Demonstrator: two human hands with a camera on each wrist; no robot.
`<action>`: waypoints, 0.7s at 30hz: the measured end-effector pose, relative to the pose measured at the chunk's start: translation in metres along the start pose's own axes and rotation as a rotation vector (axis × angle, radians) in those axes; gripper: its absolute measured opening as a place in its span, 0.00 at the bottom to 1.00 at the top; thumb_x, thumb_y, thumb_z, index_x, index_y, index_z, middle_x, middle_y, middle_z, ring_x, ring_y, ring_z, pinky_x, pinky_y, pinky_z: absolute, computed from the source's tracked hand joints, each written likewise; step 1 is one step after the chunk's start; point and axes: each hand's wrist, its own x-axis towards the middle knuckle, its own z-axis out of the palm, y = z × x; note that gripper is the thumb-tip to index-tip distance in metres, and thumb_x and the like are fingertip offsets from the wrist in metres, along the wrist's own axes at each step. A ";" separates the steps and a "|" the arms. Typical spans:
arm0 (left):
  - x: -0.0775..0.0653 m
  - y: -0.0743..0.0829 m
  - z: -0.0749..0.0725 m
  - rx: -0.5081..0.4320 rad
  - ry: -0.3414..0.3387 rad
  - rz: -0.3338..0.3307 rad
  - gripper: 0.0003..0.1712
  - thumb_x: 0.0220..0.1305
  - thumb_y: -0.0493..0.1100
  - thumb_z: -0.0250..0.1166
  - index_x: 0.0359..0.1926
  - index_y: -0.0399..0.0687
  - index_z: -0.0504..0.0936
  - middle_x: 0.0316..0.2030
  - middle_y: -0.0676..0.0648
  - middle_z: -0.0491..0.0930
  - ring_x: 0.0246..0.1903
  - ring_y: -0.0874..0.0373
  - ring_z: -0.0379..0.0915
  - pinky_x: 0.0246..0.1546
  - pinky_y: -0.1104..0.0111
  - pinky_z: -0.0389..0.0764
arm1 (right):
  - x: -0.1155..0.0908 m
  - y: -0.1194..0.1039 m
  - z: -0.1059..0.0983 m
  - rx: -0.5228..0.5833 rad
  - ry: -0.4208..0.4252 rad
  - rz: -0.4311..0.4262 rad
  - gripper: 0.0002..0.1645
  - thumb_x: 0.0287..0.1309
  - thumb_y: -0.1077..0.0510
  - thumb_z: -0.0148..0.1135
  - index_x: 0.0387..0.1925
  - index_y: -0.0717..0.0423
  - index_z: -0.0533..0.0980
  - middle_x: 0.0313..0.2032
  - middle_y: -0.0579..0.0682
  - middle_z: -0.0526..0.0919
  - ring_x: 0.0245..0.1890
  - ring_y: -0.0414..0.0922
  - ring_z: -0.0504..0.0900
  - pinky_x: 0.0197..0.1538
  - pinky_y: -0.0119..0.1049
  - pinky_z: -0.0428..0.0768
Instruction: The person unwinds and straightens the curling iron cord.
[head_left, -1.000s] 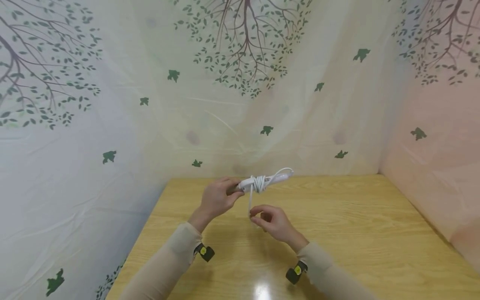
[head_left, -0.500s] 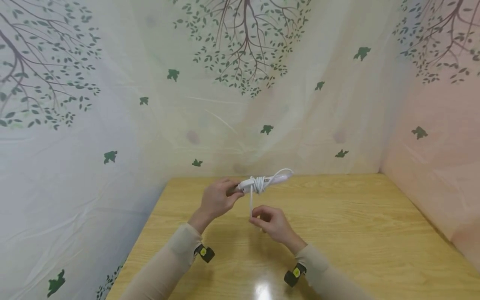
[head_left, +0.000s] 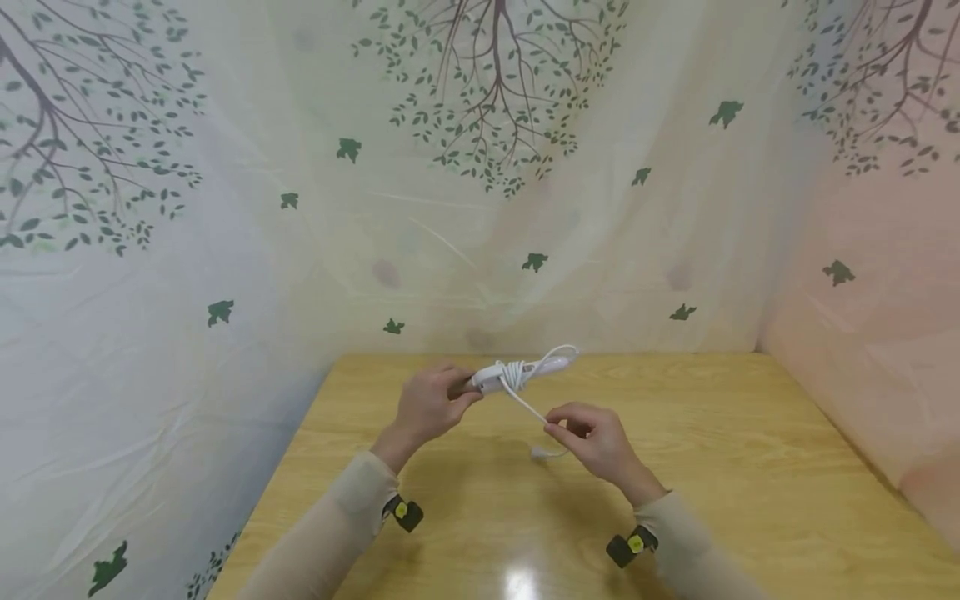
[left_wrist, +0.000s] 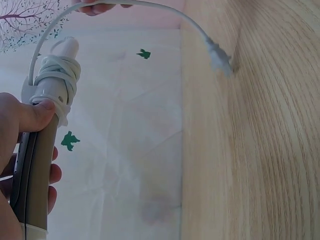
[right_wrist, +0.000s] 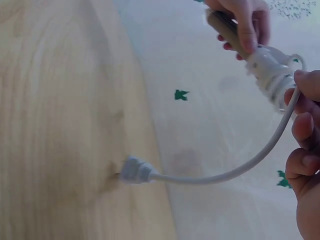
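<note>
My left hand grips a curling iron by its bronze-and-black barrel, thumb laid along it. The white handle points away to the right, held above the table. Several turns of white power cord are wound around the handle, and a loose loop stands out at its far end. Between thumb and fingertips, my right hand pinches the cord's free stretch, drawn fairly straight from the winding. Past that pinch, the tail curves down to a white plug, which hangs close over the table.
The wooden table spreads under both hands. Behind it and at the sides hang pale curtains printed with trees and green birds. A dark wrist camera sits on each forearm.
My right hand has moved right with the cord, so the stretch from the winding now slants instead of hanging straight down. The plug end has come into view. The left hand has barely shifted.
</note>
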 end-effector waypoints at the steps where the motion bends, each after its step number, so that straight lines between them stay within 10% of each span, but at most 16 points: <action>1: -0.001 0.000 0.000 -0.002 -0.004 0.000 0.16 0.51 0.51 0.76 0.41 0.52 0.88 0.29 0.55 0.83 0.21 0.67 0.70 0.20 0.75 0.69 | 0.001 -0.001 -0.004 -0.018 0.007 -0.017 0.10 0.47 0.77 0.67 0.31 0.64 0.82 0.22 0.54 0.82 0.14 0.37 0.66 0.16 0.26 0.65; 21: -0.004 0.003 0.004 0.004 -0.018 0.032 0.16 0.51 0.52 0.76 0.41 0.53 0.87 0.29 0.56 0.83 0.21 0.69 0.69 0.20 0.77 0.69 | 0.019 0.020 -0.036 -0.212 0.085 -0.143 0.14 0.45 0.74 0.72 0.33 0.56 0.83 0.21 0.44 0.78 0.16 0.33 0.63 0.20 0.23 0.63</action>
